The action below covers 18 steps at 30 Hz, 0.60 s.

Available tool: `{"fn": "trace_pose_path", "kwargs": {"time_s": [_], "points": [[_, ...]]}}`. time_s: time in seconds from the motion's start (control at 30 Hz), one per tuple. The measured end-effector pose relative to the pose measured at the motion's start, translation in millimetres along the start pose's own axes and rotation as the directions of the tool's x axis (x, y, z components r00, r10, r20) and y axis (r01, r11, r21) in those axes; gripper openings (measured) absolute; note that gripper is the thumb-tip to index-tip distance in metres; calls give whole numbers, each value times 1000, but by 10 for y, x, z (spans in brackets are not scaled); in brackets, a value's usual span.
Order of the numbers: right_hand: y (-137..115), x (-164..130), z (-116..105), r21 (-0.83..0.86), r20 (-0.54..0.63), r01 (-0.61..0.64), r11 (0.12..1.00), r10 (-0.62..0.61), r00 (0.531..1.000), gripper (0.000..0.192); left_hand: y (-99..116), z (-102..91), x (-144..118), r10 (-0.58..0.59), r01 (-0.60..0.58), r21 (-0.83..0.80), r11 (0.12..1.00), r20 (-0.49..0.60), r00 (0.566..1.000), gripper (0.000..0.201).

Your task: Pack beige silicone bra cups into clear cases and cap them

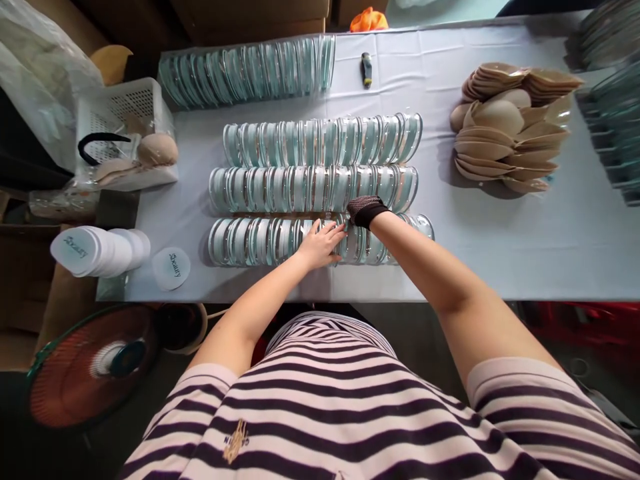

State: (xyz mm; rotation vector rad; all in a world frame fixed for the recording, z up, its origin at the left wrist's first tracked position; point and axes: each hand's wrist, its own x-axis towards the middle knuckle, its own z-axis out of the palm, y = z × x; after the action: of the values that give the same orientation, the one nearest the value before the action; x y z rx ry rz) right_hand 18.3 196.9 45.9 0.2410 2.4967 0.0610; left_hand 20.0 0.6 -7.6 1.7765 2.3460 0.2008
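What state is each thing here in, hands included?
Left hand: bare, flat on the nearest row.
Right hand: in a dark mesh glove, fingers down among the cases.
Nearest row: clear cases on edge, packed together.
Middle row: on edge, untouched.
Far row: on edge, untouched.
Pads: beige, loosely heaped.
Basket: holds a few pads.
Labels: a stack lying on its side, one apart.
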Motion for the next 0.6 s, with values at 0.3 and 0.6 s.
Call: {"fn": "trace_pose_path", "kwargs": {"time_s": [0.3, 0.6], "points": [[92, 70, 213, 119, 34, 190, 974, -196, 980, 34, -75, -21, 3, -71, 67, 71, 995, 60, 996, 91], [246, -551, 365, 337, -362, 230, 913, -100, 927, 39, 597, 178, -280, 11, -9, -42, 999, 56, 998, 96]]}}
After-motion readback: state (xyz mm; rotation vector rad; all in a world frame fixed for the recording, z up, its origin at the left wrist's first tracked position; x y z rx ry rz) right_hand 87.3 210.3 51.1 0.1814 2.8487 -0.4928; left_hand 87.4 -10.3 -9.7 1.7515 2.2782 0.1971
